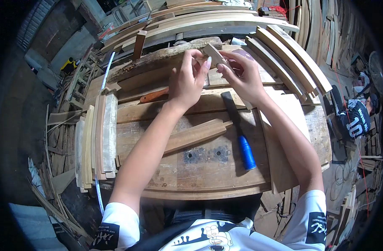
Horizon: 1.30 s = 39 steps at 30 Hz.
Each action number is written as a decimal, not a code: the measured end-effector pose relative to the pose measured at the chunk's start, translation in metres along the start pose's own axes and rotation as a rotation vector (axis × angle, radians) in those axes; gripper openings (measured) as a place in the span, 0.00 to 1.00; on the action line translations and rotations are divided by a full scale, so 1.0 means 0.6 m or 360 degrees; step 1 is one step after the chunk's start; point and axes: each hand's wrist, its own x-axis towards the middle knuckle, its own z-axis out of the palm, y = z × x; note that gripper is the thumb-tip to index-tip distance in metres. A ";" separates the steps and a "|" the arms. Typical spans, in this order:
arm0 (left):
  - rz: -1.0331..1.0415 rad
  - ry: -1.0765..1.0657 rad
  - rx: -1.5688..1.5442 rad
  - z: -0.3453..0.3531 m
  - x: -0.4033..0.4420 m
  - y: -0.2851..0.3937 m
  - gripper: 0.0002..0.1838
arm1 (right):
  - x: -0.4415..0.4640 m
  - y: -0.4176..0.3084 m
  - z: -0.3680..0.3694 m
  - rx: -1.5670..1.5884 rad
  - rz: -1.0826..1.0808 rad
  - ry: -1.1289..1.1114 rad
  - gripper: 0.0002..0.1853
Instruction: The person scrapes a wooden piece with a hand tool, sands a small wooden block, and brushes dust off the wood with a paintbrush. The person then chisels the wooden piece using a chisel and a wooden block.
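My left hand [186, 79] and my right hand [244, 78] are raised over the far half of the workbench [199, 173]. Between their fingertips they pinch a small flat wooden block [215, 55], tilted, its lower part partly hidden by the fingers. Below the hands lies a chisel [245, 151] with a blue handle and a long dark blade pointing away from me. To its left rests a shaped wooden piece [195, 136] with a narrow tenon at its right end. An orange-brown wooden handle [153, 96] shows beside my left wrist; its other end is hidden.
Stacked wood strips [109, 134] stand at the bench's left edge, and curved boards [290, 60] lie at the far right. A rough log [158, 58] crosses the back. Another person [355, 119] in a dark numbered shirt is low at the right.
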 end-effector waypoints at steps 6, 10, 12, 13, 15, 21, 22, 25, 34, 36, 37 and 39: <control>0.0056 -0.0013 0.0125 -0.010 0.007 -0.006 0.15 | 0.000 -0.001 -0.002 0.0172 0.0115 -0.0176 0.21; 0.0236 0.0023 0.0373 -0.017 0.010 -0.011 0.12 | 0.001 -0.007 -0.001 0.0307 0.0156 -0.0214 0.23; 0.0395 0.0108 0.0484 -0.016 0.011 -0.012 0.10 | 0.002 -0.008 -0.004 0.0383 0.0198 -0.0262 0.24; 0.0409 0.0122 0.0522 -0.017 0.012 -0.008 0.09 | 0.004 -0.005 -0.007 0.0423 0.0212 -0.0296 0.24; 0.0446 0.0168 0.0561 -0.017 0.013 -0.005 0.07 | 0.006 -0.002 -0.009 0.0479 0.0247 -0.0335 0.25; 0.0551 0.0207 0.0564 -0.021 0.019 -0.014 0.06 | 0.004 0.004 -0.003 0.0534 0.0281 -0.0327 0.26; 0.0538 0.0205 0.0563 -0.020 0.018 -0.014 0.06 | 0.005 0.005 -0.003 0.0513 0.0273 -0.0329 0.25; 0.0526 0.0217 0.0603 -0.018 0.016 -0.013 0.06 | 0.005 0.007 -0.001 0.0495 0.0282 -0.0315 0.24; 0.0409 0.0225 0.0804 -0.018 0.012 0.004 0.06 | 0.000 0.006 0.005 0.0376 0.0273 -0.0196 0.23; 0.0398 0.0251 0.0723 -0.015 0.012 0.002 0.07 | -0.001 0.008 0.008 0.0332 0.0254 -0.0164 0.23; 0.0410 0.0281 0.0637 -0.010 0.013 -0.004 0.07 | -0.002 0.009 0.010 0.0312 0.0238 -0.0151 0.23; 0.0303 0.0264 0.0413 -0.005 0.014 -0.007 0.08 | -0.002 0.009 0.011 0.0279 0.0211 -0.0134 0.23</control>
